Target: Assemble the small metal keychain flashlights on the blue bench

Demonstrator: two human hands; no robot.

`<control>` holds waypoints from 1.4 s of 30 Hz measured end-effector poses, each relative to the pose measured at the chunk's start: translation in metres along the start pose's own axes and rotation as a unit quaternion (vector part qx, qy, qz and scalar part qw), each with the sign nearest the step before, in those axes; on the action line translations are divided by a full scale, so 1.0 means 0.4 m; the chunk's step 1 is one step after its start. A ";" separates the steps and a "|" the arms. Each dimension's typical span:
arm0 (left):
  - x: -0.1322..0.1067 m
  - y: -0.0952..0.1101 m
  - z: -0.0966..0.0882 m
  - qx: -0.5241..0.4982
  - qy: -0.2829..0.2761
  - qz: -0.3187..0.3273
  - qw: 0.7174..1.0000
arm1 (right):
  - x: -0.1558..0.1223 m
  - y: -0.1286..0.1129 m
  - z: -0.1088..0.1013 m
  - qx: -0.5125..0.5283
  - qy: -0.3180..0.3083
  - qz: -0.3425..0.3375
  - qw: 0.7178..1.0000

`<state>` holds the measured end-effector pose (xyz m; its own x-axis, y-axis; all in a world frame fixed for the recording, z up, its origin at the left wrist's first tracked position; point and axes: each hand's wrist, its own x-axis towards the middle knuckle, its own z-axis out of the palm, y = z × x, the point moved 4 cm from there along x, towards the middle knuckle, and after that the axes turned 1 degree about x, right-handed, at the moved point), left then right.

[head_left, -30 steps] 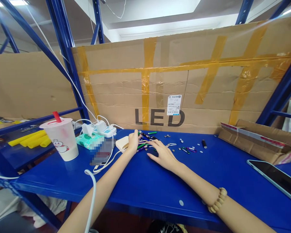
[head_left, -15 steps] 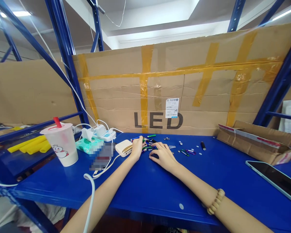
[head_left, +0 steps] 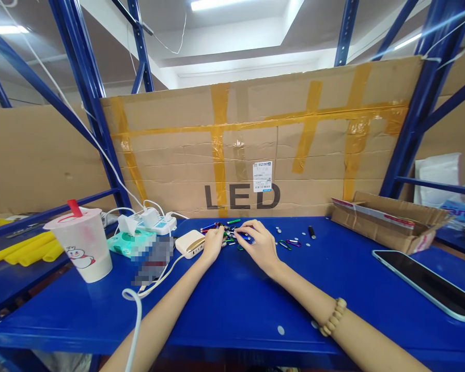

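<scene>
On the blue metal table (head_left: 232, 320) lies a small heap of slim coloured pens or pen-shaped metal tubes (head_left: 230, 233). My left hand (head_left: 213, 244) rests at the heap's left side, and my right hand (head_left: 258, 244) curls over its right side. Fingertips of both hands touch the heap, and whatever they pinch is too small to make out. Just left of my left hand sits a white power bank with a gold band (head_left: 189, 244). To the right lie several small carabiners (head_left: 285, 244), scattered small metal discs (head_left: 290, 232) and a short black cylinder (head_left: 312, 232).
A plastic cup with a red straw (head_left: 79, 244), a green tissue pack (head_left: 129, 243), a blurred patch (head_left: 153, 259) and a power strip with white chargers (head_left: 151, 223) stand at left. A cardboard box lid (head_left: 383, 223) and a tablet (head_left: 426, 281) lie at right, with a taped cardboard sheet (head_left: 256, 144) behind.
The whole view has shifted, with the table sitting lower and farther left in the picture. My hands stay at the heap, and their fingers have closed in on it from both sides.
</scene>
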<state>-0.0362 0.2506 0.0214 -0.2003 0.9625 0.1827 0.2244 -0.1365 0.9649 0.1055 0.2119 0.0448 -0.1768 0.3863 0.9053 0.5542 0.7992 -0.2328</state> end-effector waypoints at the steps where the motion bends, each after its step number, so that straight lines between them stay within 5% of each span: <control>1: 0.002 -0.002 0.003 0.022 -0.009 0.018 1.000 | 0.001 -0.005 -0.004 -0.003 0.005 -0.009 1.000; 13: 0.010 -0.027 0.018 0.052 -0.051 0.042 0.996 | -0.011 0.008 0.015 0.005 -0.034 -0.034 0.999; 30: -0.003 -0.009 0.017 0.075 -0.019 0.032 0.997 | -0.018 0.008 0.021 0.027 -0.068 0.010 0.997; 34: 0.004 -0.023 0.019 0.014 -0.022 0.008 1.000 | -0.009 0.014 0.017 0.033 -0.081 0.033 0.996; 42: -0.007 0.007 -0.015 -0.124 0.068 -0.009 0.990 | 0.054 0.129 -0.100 -0.032 0.075 0.167 0.983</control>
<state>-0.0407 0.2461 0.0247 -0.3318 0.9274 0.1728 -0.0176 -0.1892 0.9818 0.1628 0.2432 0.0664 0.1422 0.5466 0.8252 0.6120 0.6067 -0.5073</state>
